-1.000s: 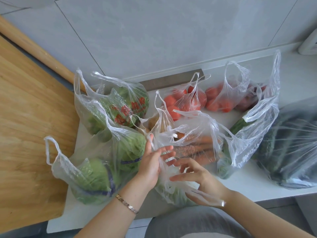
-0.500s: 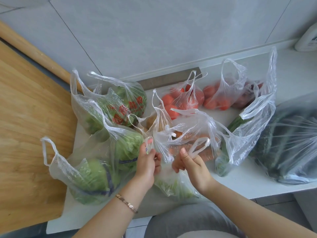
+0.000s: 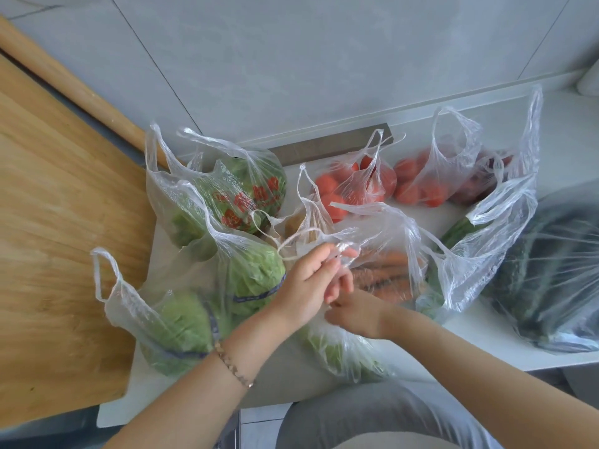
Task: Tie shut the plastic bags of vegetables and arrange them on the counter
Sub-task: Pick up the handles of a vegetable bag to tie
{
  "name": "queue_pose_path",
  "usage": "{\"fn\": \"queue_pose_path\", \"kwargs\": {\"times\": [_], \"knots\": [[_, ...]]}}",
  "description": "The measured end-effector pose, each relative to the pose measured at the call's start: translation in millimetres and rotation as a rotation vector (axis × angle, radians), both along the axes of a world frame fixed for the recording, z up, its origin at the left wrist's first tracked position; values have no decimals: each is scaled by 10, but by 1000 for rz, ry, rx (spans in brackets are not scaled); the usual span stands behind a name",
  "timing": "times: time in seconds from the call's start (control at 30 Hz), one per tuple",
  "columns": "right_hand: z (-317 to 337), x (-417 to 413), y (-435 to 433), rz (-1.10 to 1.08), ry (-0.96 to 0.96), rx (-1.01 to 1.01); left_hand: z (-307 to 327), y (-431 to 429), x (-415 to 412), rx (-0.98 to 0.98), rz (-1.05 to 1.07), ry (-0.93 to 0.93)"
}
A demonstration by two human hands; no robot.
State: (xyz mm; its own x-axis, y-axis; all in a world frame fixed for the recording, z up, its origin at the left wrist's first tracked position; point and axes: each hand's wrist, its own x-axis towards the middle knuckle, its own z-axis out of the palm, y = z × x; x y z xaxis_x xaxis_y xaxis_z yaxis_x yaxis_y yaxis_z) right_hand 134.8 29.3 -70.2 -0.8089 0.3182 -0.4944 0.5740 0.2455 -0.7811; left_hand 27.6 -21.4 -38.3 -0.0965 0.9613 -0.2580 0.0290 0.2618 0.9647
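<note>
Two hands met over the greens bag (image 3: 343, 354), which lay at the front edge of the white counter (image 3: 492, 335), between the cabbage bags (image 3: 181, 325) and the carrot bag (image 3: 385, 273). Above it the left hand (image 3: 308, 283), a bracelet (image 3: 233, 367) on its wrist, pinched the bag's twisted handle (image 3: 340, 251). Just beneath, the right hand (image 3: 356, 314) curled its fingers against the plastic; whether it gripped could not be told. Behind, tomato bags (image 3: 353, 183) lay near the wall.
</note>
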Motion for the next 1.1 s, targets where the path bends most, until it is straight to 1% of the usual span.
{"fn": "queue_pose_path", "kwargs": {"times": [0.07, 0.13, 0.17, 0.23, 0.27, 0.33, 0.47, 0.57, 0.63, 0.7, 0.77, 0.83, 0.9, 1.03, 1.1], "knots": [[9, 15, -60, 66, -16, 64, 45, 101, 3, -29, -54, -55], [-17, 9, -134, -37, 62, 123, 35, 161, 30, -85, -135, -65], [-31, 7, -148, -131, 102, 94, 11, 168, 33, -112, -153, -14], [-34, 39, -124, -314, 151, -51, -65, 127, -12, -135, -116, 195], [-35, 64, -108, -380, 160, -136, -107, 87, -47, -131, -94, 310], [-70, 117, -94, -476, 179, -261, -177, -11, -90, -135, -117, 470], [-202, 175, -140, -628, 172, -296, -274, -130, -69, -109, -138, 616], [-244, 210, -119, -811, 279, -343, -340, -159, -99, -27, -141, 736], [-258, 229, -92, -855, 354, -326, -395, -198, -117, -57, -145, 694], [-251, 232, -88, -848, 398, -275, -436, -222, -106, -124, -107, 579], [-233, 217, -97, -873, 410, -256, -467, -202, -95, -187, -41, 450], [-239, 200, -92, -929, 380, -270, -468, -189, -71, -229, -11, 360], [-256, 176, -74, -959, 330, -268, -483, -193, -35, -234, 7, 356], [-261, 96, -13, -960, 136, -182, -503, -221, 42, -236, 48, 455], [-245, 89, 5, -970, 106, -143, -503, -233, 71, -239, 28, 500]]}}
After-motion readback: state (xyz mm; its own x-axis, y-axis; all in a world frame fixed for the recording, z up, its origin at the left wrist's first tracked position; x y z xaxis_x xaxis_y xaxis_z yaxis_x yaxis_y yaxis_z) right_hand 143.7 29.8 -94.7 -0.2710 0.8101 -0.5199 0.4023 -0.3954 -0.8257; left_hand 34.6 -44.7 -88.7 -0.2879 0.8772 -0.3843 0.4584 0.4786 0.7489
